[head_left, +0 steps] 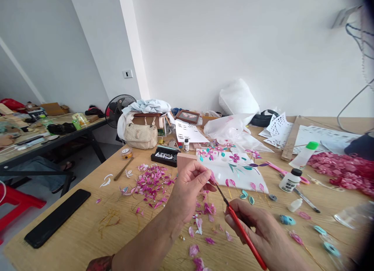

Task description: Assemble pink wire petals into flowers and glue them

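Observation:
My left hand (pixel 191 185) is closed in a pinch over the middle of the table, on a small pink petal (pixel 212 177). My right hand (pixel 254 226) grips a slim red-handled tool (pixel 244 236); its thin dark tip reaches to the petal at my left fingertips. The tool's exact kind cannot be made out. Below and left of my hands lie a pile of loose magenta petals (pixel 156 181) and scattered pale ones. Just behind them, a white sheet (pixel 224 173) bears pink flowers (pixel 235 157) and green leaves. A wooden block (pixel 184 159) stands behind my left hand.
A black case (pixel 58 216) lies at front left. White bottles (pixel 290 180), pink-handled scissors (pixel 276 168), thread spools (pixel 331 248) and pink ruffled material (pixel 336 166) are at right. Toward the wall are a canvas bag (pixel 141 136), a fan (pixel 119 107) and plastic wrapping (pixel 230 129).

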Motion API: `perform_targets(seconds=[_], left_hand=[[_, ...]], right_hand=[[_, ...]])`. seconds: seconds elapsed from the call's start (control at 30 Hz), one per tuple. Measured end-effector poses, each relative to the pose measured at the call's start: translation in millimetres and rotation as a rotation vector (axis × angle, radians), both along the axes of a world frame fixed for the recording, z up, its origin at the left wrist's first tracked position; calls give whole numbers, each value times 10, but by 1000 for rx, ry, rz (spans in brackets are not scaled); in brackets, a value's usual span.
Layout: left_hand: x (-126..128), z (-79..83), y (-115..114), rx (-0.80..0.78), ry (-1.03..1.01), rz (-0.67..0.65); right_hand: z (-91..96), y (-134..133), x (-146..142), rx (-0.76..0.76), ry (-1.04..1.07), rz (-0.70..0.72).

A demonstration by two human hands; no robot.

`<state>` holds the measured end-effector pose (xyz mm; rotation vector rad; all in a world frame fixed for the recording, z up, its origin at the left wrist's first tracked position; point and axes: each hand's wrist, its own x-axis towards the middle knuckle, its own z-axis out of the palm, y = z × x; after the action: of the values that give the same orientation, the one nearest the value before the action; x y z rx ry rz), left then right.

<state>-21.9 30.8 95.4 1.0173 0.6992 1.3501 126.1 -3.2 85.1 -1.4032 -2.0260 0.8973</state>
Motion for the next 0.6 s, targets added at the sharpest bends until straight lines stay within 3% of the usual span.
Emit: perform_targets(seconds=[0.6], left_hand=[[15,2,-19,-6,-26,6]], right_hand=[[-5,4,-15,-13,47,-39]])
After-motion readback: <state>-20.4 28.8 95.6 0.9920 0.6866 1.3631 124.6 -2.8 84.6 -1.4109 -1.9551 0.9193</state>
